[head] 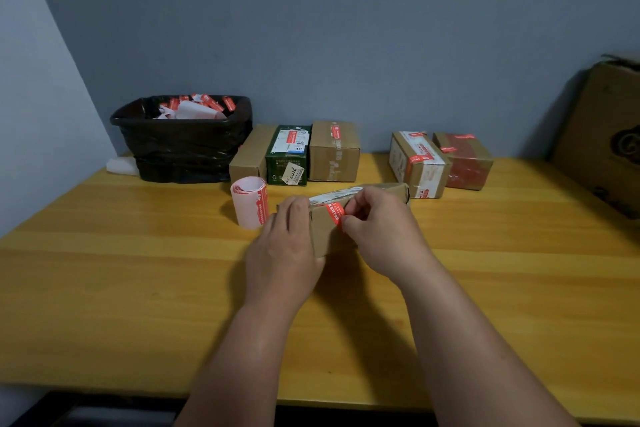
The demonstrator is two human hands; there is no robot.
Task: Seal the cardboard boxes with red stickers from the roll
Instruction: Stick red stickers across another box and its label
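Long cardboard box (pixel 329 229) sits mid-table, its long axis running near-left to far-right. Left hand (pixel 287 246) grips the near end, right hand (pixel 377 229) pinches a red sticker (pixel 336 213) over the top edge. Sticker roll (pixel 250 206) stands just left, nearer the left hand.

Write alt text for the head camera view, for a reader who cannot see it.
A left hand holds a small cardboard box on a wooden table while the right hand presses a red sticker over its edge. A sticker roll stands left; more boxes and a black bin line the wall.
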